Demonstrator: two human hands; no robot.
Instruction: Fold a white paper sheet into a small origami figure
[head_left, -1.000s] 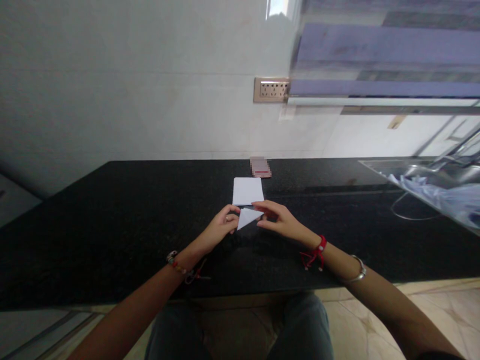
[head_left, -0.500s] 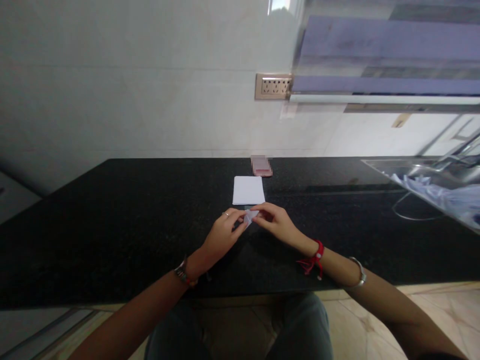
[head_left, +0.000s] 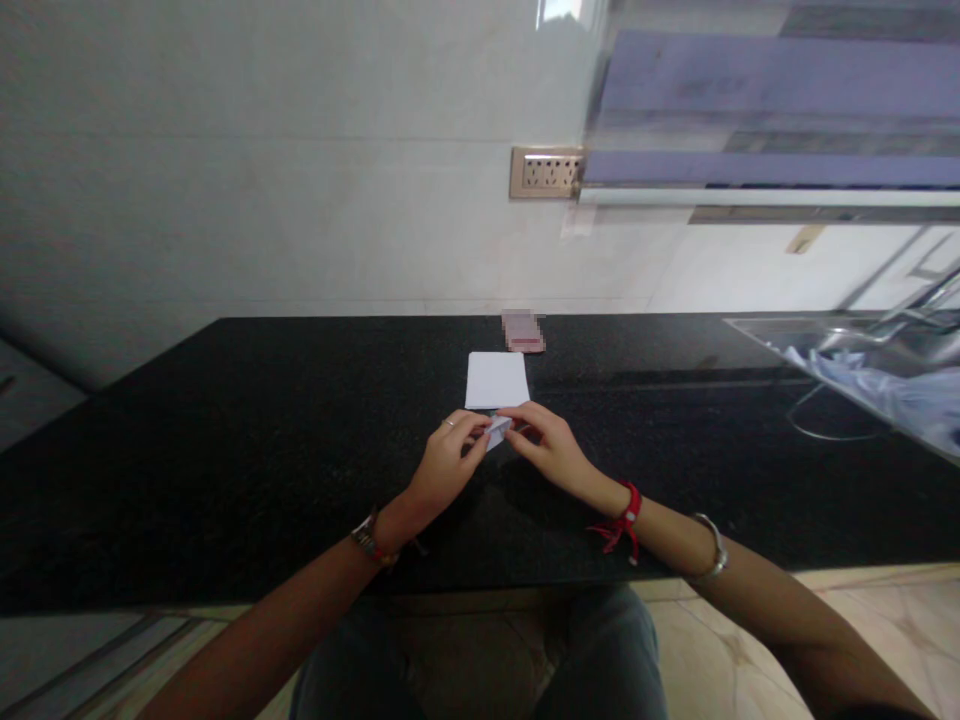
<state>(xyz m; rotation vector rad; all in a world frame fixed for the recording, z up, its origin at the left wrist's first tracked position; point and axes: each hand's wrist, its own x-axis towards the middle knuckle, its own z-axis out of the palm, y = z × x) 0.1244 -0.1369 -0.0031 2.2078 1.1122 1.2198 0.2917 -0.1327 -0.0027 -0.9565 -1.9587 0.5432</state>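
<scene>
Both my hands meet over a black stone counter (head_left: 225,440). My left hand (head_left: 448,459) and my right hand (head_left: 546,447) pinch a small folded piece of white paper (head_left: 498,431) between their fingertips; most of the paper is hidden by the fingers. Just beyond the hands a stack of white paper sheets (head_left: 496,380) lies flat on the counter. Behind the stack, at the wall, lies a small pinkish object (head_left: 523,331), blurred.
A steel sink (head_left: 862,355) with pale cloth or plastic in it sits at the right end of the counter, and a thin wire loop (head_left: 814,415) lies beside it. A socket plate (head_left: 546,172) is on the tiled wall. My knees show below the counter's front edge.
The folded paper was a wider triangle held between my hands; now it is folded smaller and nearly covered by my fingers. My hands have drawn closer together.
</scene>
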